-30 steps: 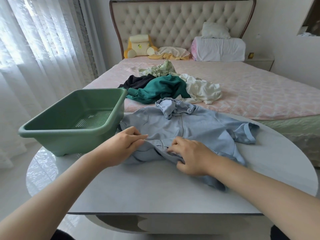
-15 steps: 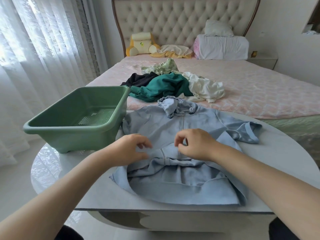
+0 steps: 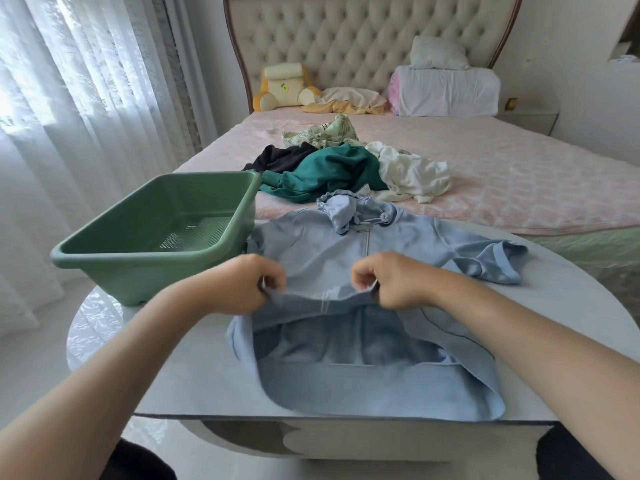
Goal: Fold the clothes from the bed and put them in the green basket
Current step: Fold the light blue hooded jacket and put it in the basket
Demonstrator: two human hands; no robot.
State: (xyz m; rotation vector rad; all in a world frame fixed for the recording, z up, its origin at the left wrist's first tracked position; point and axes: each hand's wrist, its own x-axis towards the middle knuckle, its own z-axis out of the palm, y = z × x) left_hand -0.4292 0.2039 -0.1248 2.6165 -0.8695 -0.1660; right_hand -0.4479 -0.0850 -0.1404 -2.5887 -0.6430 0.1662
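A light blue zip hoodie (image 3: 346, 251) lies front up on the white oval table (image 3: 194, 375), hood toward the bed. My left hand (image 3: 249, 285) and my right hand (image 3: 388, 282) each pinch the front hem and hold it lifted, so the inside of the back shows below. The green basket (image 3: 104, 261) stands on the table's left side and holds nothing. A pile of clothes lies on the bed: a teal garment (image 3: 329, 171), a black one (image 3: 280, 157), a white one (image 3: 412, 174) and a leaf-print one (image 3: 325, 131).
The bed (image 3: 519, 174) with a pink cover stands right behind the table. Pillows (image 3: 446, 88) and a yellow cushion (image 3: 280, 88) lean at the tufted headboard. Sheer curtains (image 3: 86, 98) hang on the left. A nightstand (image 3: 526, 121) is at the back right.
The hoodie's lower part has been pulled toward me and spread over the table's near edge. Both hands moved apart and now pinch the front hem, lifted off the table.
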